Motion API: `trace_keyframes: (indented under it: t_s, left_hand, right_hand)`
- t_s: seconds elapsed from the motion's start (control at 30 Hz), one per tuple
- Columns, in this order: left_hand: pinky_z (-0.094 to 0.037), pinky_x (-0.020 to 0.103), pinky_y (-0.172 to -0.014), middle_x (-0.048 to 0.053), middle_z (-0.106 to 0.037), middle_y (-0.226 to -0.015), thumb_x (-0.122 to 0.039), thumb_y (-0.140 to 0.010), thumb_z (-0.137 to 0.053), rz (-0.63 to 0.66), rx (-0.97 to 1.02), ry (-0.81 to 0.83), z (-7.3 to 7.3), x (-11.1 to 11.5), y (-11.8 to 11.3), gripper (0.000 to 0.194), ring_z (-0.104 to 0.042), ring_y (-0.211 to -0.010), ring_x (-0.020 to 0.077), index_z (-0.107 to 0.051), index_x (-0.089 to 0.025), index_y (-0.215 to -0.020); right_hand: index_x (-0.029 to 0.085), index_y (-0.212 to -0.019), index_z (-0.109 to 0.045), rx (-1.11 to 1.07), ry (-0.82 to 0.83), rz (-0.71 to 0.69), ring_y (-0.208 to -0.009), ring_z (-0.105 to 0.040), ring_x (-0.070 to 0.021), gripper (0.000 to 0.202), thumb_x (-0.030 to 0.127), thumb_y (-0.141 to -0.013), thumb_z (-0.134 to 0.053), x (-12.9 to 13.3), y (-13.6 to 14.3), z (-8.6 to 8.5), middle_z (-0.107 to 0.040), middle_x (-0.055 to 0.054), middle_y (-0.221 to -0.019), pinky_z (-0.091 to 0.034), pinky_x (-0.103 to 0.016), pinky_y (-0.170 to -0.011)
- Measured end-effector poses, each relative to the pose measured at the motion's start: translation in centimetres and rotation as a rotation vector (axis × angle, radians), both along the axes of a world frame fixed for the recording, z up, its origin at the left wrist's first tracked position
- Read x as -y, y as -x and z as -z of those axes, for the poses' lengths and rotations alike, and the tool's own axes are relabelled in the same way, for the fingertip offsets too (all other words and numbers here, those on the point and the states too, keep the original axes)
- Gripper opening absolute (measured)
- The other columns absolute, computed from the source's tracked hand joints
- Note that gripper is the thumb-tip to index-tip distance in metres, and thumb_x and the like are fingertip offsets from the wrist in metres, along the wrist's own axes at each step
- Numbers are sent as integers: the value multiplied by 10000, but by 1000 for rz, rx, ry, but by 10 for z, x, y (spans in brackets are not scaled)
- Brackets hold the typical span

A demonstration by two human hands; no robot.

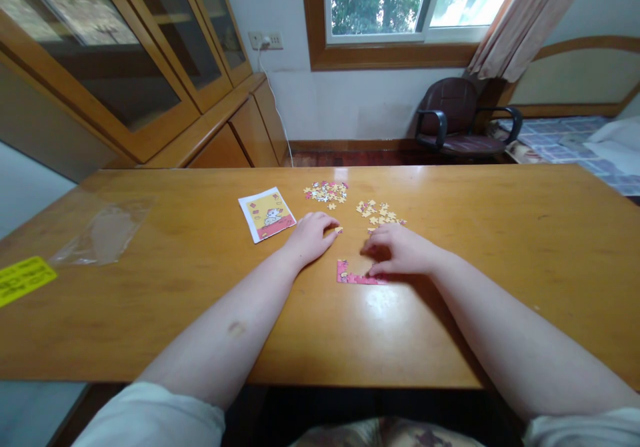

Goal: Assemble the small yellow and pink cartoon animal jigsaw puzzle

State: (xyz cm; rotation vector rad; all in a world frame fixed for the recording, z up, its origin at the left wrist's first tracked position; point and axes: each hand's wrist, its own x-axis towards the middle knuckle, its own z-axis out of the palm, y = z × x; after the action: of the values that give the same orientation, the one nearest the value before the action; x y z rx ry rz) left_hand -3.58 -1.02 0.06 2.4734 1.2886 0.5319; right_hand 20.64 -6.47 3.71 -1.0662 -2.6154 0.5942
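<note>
My left hand rests on the table, with a small yellow puzzle piece pinched between thumb and index fingertips. Over the table to the right hovers my right hand, its thumb and curled fingers apart and nothing visible between them. Under its thumb lies a joined strip of pink puzzle pieces, forming a corner and a lower edge; its right end is partly hidden. Loose yellow pieces are scattered just beyond my right hand. Farther back is a mixed heap of pink, white and yellow pieces.
A picture card with a white cartoon figure lies left of my left hand. A clear plastic bag and a yellow label are at the table's left. Beyond the wooden table stand a chair and a glass-door cabinet.
</note>
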Motion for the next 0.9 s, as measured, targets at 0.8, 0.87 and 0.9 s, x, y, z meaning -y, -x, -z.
trace_keyframes:
  t_s: [0.8,0.87,0.9]
  left_hand:
    - [-431,375,-924,42,-674,-1016,-371,-857,-538,-43,1,16,-1,2,-5,245,-575,-981,212,-686,-230,-992]
    - [-432,373,-925,40,-674,-1018,-374,-859,-536,-43,4,14,-1,2,-5,247,-574,-983,211,-685,-232,-995]
    - [-433,373,-924,40,-674,-1018,-376,-860,-534,-43,5,14,-1,2,-5,248,-574,-983,211,-684,-232,-995]
  right_hand:
    - [180,-918,-710,-53,-29,-165,-793,-610,-171,177,309,-859,-604,32,50,19,-697,-64,-841,-433,-303,-785]
    - [185,-943,-709,-73,-27,-172,-818,-615,-166,209,335,-879,-579,31,48,18,-699,-62,-867,-433,-294,-803]
    - [188,-956,-709,-77,-35,-159,-831,-615,-163,228,343,-897,-552,28,44,17,-699,-62,-881,-433,-288,-810]
